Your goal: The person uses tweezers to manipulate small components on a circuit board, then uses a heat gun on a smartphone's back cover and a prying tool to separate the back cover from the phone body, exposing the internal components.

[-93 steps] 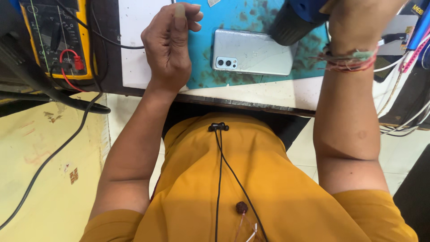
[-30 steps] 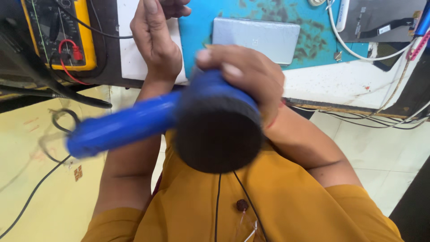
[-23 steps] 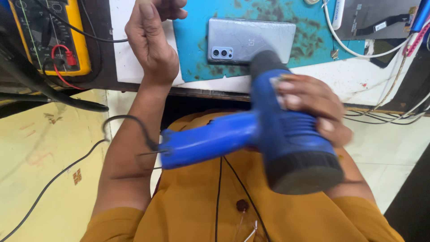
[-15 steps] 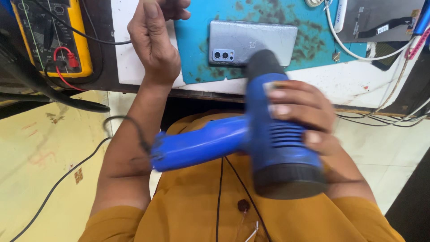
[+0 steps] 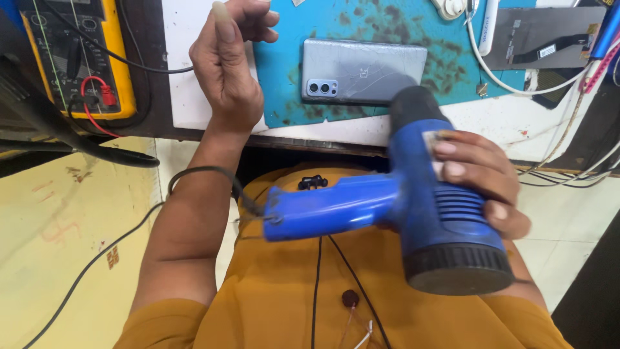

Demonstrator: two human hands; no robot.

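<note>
- Heat gun (image 5: 413,213): blue body with a black nozzle and black rear cap, handle pointing to the frame's left; centre right of the frame, above the lap, nozzle near the phone's lower right corner.
- Phone (image 5: 363,72): grey, back up with its camera at the left, flat on the blue mat (image 5: 290,64), upper centre.
- Right hand (image 5: 478,181): wrapped round the gun's barrel, fingers closed over its vented side.
- Left hand (image 5: 229,64): raised at upper left, fingers loosely curled, holding nothing visible.
- Compared with half a second earlier: gun and hands almost unchanged; the gun sits slightly lower.
</note>
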